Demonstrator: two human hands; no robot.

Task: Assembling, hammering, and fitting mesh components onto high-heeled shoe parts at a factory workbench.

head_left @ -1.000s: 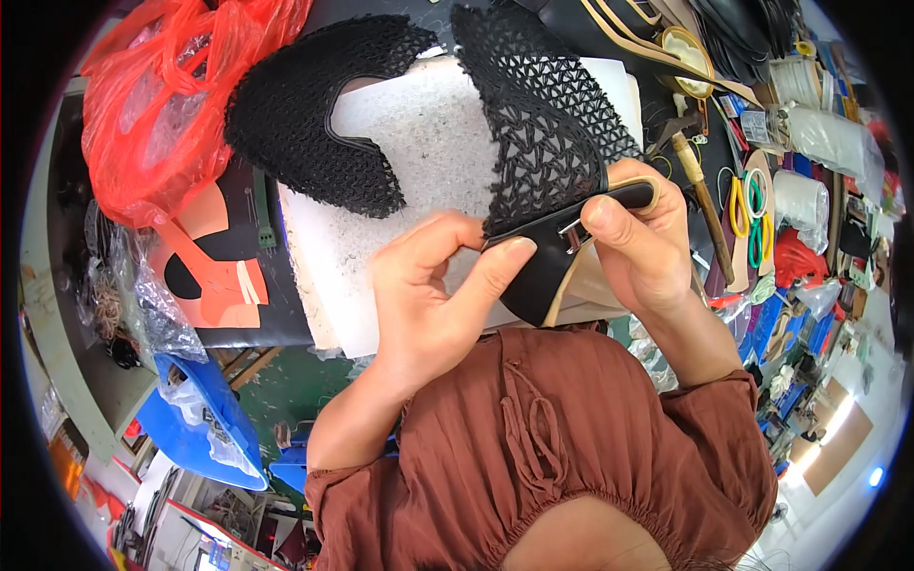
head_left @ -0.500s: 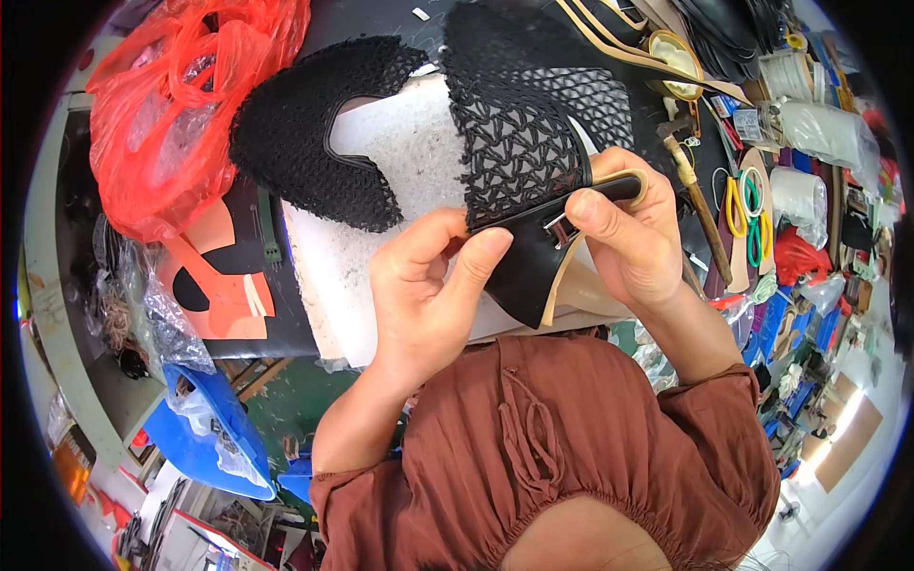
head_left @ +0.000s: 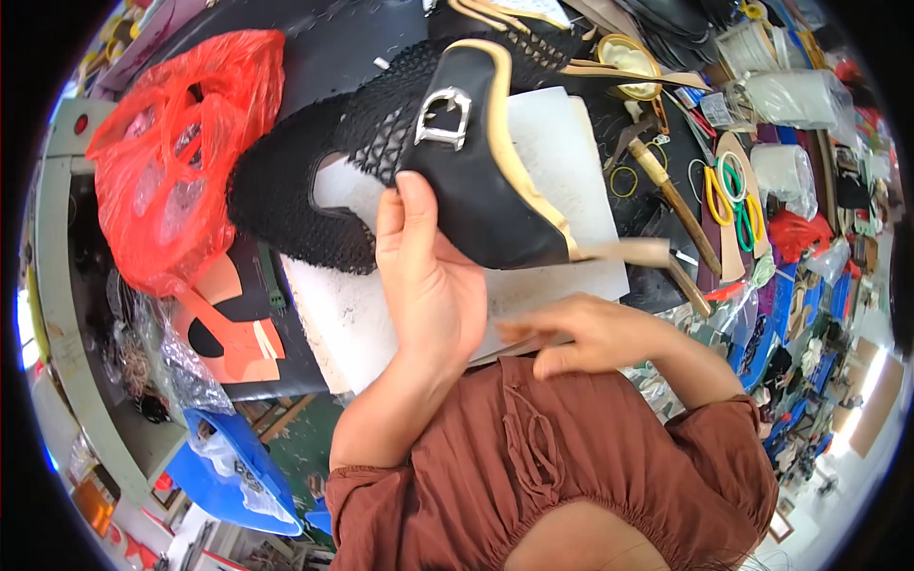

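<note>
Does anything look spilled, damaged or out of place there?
One small oddity: a white scrap lies alone on the black tabletop, off the white board. I see no clear spill, and the black leather piece in the left hand looks undamaged where visible.

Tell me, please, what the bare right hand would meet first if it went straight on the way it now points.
The blurred right hand would probably meet the bare left hand first, near its wrist, though depth is unclear and it might pass above or below.
</note>
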